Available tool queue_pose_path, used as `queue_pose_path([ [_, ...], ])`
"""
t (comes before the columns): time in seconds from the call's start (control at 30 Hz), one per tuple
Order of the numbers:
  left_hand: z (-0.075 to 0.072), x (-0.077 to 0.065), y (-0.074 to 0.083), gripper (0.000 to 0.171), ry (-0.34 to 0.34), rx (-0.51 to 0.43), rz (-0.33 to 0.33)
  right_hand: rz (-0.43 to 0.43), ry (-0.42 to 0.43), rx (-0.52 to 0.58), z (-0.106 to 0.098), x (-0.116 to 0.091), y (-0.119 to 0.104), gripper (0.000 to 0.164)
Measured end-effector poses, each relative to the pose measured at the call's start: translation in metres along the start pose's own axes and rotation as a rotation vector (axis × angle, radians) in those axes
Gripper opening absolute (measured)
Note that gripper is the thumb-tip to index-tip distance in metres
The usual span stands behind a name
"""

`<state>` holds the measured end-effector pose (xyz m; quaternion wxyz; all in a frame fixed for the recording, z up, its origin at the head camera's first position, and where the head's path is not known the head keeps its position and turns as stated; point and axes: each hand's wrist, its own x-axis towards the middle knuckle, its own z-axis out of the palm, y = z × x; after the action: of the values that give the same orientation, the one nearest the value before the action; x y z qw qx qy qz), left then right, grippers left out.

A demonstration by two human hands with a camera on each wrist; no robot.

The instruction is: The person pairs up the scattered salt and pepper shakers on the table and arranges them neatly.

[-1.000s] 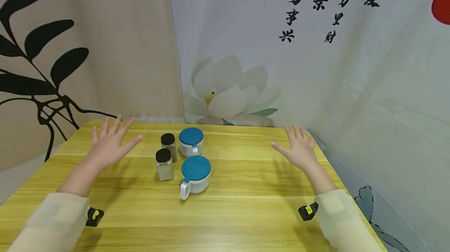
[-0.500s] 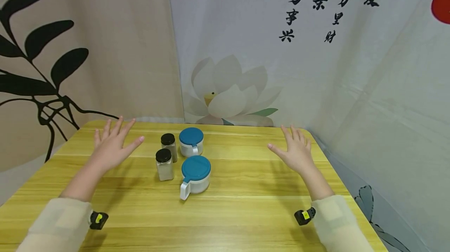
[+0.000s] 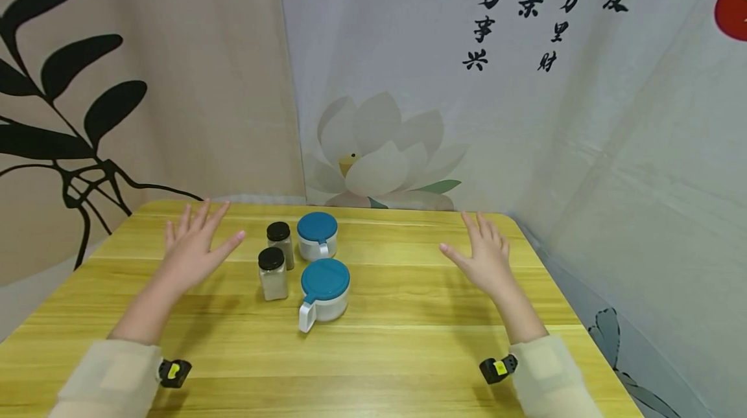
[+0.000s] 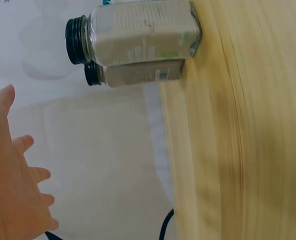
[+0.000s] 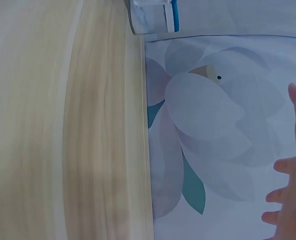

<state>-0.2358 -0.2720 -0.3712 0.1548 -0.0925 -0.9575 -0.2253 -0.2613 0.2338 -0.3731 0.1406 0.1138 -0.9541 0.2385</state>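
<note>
My left hand (image 3: pixel 195 253) hovers over the left side of the table with fingers spread, holding nothing. Nearest to it stand two glass spice jars with black lids, a front jar (image 3: pixel 273 274) of pale powder and a back jar (image 3: pixel 281 243) of darker contents. Just right of them are two white seasoning pots with blue lids and handles, a front pot (image 3: pixel 325 290) and a back pot (image 3: pixel 318 235). My right hand (image 3: pixel 484 256) is held over the right side, its fingers also spread and bare. In the left wrist view both jars show, the front one (image 4: pixel 145 32) larger.
The wooden table (image 3: pixel 408 353) ends at the back against a white cloth (image 3: pixel 397 29) printed with a lotus and black writing. A beige cloth (image 3: pixel 222 81) with dark leaves hangs at the left. Each wrist wears a small black camera.
Both hands have drifted inward and slightly toward the person, the left to the right and the right to the left. The jars and pots have stayed in place.
</note>
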Motion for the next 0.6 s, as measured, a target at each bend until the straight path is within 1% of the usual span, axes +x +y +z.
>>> queue_pose_path([
  [0.3, 0.004, -0.004, 0.009, 0.072, 0.02, -0.052, -0.004, 0.012, 0.01, 0.05, 0.006, -0.005, -0.008, 0.089],
  [0.6, 0.01, -0.006, 0.013, 0.072, 0.038, -0.101, -0.012, 0.02, 0.026, 0.08, 0.013, -0.008, -0.015, 0.09],
])
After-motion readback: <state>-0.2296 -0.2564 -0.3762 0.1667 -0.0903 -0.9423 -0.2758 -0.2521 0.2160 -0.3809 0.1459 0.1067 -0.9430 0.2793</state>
